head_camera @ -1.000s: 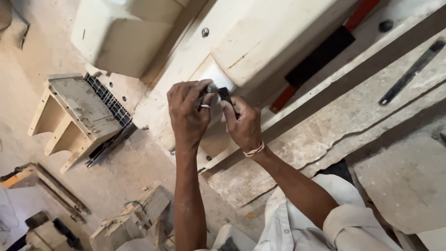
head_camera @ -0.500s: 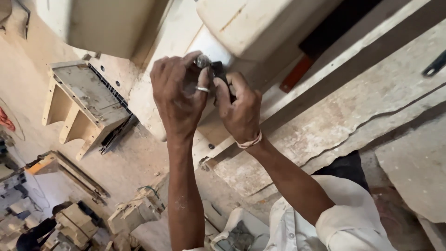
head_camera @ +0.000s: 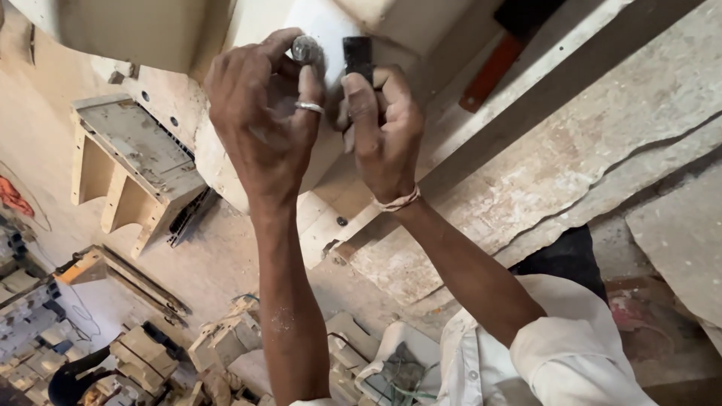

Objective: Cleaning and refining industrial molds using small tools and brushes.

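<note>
Your left hand (head_camera: 263, 124) grips a small round grey metal knob (head_camera: 307, 49) between thumb and forefinger at the top of the view; a plain ring (head_camera: 309, 107) sits on one finger. Your right hand (head_camera: 382, 131), just beside it, closes its fingers around a short black rectangular piece (head_camera: 358, 56), of which only the upper end shows above the thumb; what it is cannot be told. Both things are held against the pale, smooth painted face of a large machine body (head_camera: 331, 19), cut off by the top edge, so its full shape is hidden. A pale thread band (head_camera: 398, 201) circles your right wrist, and a white sleeve (head_camera: 579, 346) covers the arm below. To the right lies a rough, chipped stone bench (head_camera: 602, 135), crossed by a grey metal bar (head_camera: 526, 105). To the left, a worn, dusty bracketed casting (head_camera: 128, 162) rests on the floor. Further cream-coloured parts (head_camera: 241, 338) crowd the lower left, too small to make out.
</note>
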